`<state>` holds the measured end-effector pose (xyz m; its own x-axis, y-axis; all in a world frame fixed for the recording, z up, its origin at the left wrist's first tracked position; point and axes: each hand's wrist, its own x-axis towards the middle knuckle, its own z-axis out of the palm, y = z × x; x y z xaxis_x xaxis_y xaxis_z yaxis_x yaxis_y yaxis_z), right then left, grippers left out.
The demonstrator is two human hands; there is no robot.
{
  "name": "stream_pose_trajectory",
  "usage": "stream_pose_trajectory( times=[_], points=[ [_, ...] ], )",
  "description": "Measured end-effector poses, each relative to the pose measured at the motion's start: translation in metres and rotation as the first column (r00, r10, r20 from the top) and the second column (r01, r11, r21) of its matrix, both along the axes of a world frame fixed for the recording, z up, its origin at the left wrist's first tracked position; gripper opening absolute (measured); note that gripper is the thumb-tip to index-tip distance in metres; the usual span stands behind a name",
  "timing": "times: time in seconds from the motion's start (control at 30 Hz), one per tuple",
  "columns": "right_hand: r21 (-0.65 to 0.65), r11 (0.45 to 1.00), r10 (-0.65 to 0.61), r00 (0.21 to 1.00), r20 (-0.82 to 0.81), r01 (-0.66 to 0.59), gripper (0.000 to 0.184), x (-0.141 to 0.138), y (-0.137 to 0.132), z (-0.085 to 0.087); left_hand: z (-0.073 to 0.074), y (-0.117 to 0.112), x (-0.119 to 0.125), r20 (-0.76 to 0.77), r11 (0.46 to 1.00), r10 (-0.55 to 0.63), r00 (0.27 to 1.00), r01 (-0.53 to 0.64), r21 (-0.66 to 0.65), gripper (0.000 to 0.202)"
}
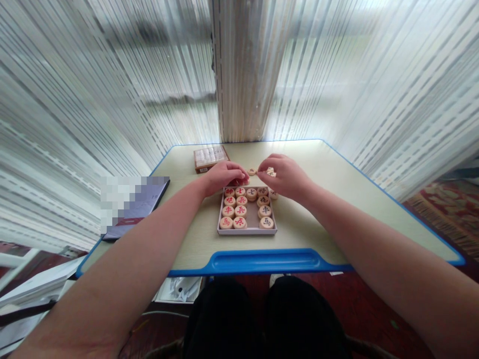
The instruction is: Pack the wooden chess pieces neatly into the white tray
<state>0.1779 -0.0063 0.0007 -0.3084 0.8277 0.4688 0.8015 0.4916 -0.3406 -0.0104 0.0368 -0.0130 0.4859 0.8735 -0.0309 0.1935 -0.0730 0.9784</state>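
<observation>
A shallow white box (247,232) on the table holds round wooden Chinese chess pieces (240,211). Red-lettered ones fill its two left columns, and black-lettered ones stand at the back and down the right side. Bare bottom shows in the third column. My left hand (226,177) is at the box's back left corner, its fingers curled together over a pale piece (246,181), mostly hidden. My right hand (282,174) is behind the right corner, fingertips pinched at the edge of a loose piece (252,171). More loose pieces (271,172) lie partly hidden under its palm.
A brown-edged flat box (209,157) lies at the back left of the table (337,209). A dark-covered book (138,212) lies at the left edge. The table has a blue rim with a front groove (265,262). Striped curtains (247,75) hang behind.
</observation>
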Motion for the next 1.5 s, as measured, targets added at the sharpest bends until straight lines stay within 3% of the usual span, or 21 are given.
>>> stream_pose_trajectory(
  times=[0.1,0.17,0.3,0.53,0.67,0.87,0.97,1.17,1.37,1.5],
  points=[
    [0.045,0.986,-0.162,0.986,0.023,0.161,0.02,0.012,0.011,-0.004,-0.003,0.002,0.001,0.006,0.988,0.109,0.994,-0.109,0.108,0.013],
    [-0.002,0.972,-0.235,0.968,0.086,0.236,0.024,0.02,0.017,-0.006,-0.004,0.003,0.001,0.062,0.956,0.214,0.975,-0.222,0.193,0.012],
    [-0.086,0.945,-0.3,0.942,0.147,0.315,0.029,0.028,0.022,-0.01,-0.005,0.004,0.003,0.03,0.948,0.248,0.968,-0.249,0.199,0.015],
    [-0.145,0.968,-0.176,0.966,0.191,0.205,0.029,0.023,0.022,-0.015,-0.005,0.003,0.002,-0.009,0.967,0.17,0.985,-0.165,0.195,0.018],
    [-0.193,0.959,-0.167,0.965,0.201,0.206,0.028,0.023,0.023,-0.015,-0.006,0.006,0.0,-0.019,0.964,0.153,0.988,-0.144,0.224,0.018],
    [-0.104,0.991,-0.068,0.981,0.182,0.088,0.033,0.021,0.026,-0.02,-0.013,0.01,-0.003,-0.111,0.951,0.125,0.986,-0.087,0.296,0.024],
    [-0.114,0.992,-0.024,0.984,0.178,0.045,0.026,0.019,0.028,-0.022,-0.015,0.012,-0.005,-0.191,0.928,0.125,0.974,-0.047,0.369,0.025],
    [-0.133,0.987,-0.059,0.98,0.188,0.085,0.012,0.019,0.028,-0.018,-0.013,0.014,-0.01,-0.344,0.867,0.225,0.912,-0.026,0.497,0.026],
    [-0.124,0.99,-0.034,0.977,0.211,0.061,0.027,0.018,0.025,-0.015,-0.009,0.008,-0.008,-0.378,0.814,0.279,0.883,-0.009,0.581,0.025],
    [-0.145,0.987,-0.036,0.974,0.222,0.07,0.018,0.018,0.022,-0.011,-0.007,0.004,-0.006,-0.35,0.796,0.214,0.912,0.045,0.603,0.025]
  ],
)
